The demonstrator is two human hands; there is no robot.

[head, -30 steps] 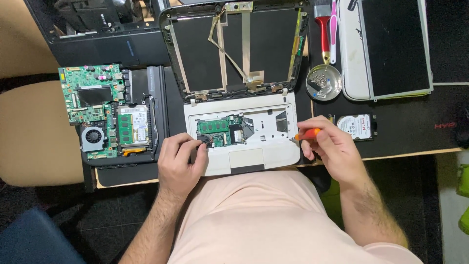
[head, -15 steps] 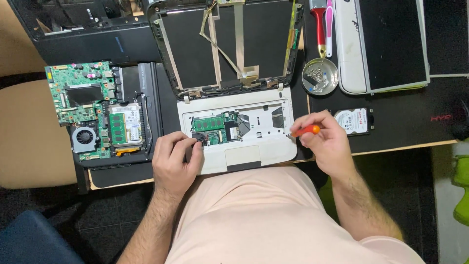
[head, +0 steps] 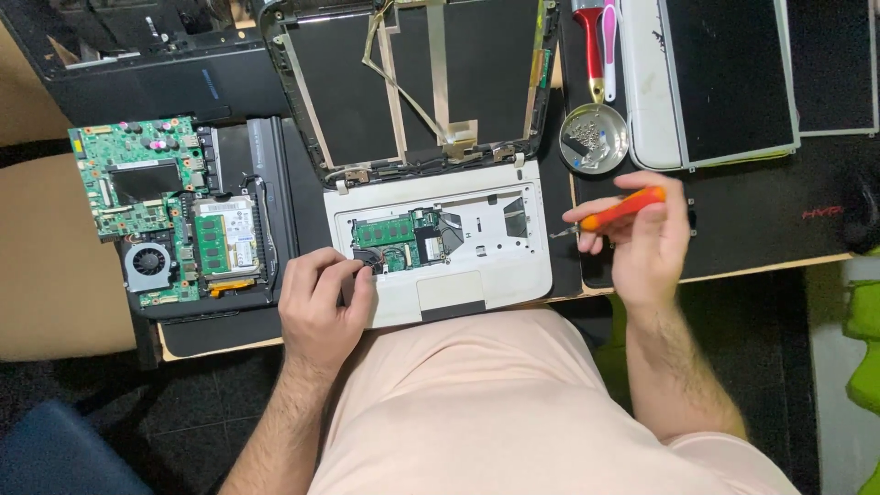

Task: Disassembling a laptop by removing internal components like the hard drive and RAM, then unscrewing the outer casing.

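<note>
With my left hand (head: 321,302) curled on the opened white laptop base (head: 440,252) at its 8 o'clock corner, my right hand (head: 642,238) pinches the orange screwdriver (head: 616,211) off its 3 o'clock edge, so I judge another screw needs seating the tip.

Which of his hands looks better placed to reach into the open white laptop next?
Probably the left. The left hand already rests on the white laptop base, fingertips by the exposed green board. The right hand is off to the side, holding an orange screwdriver.
</note>
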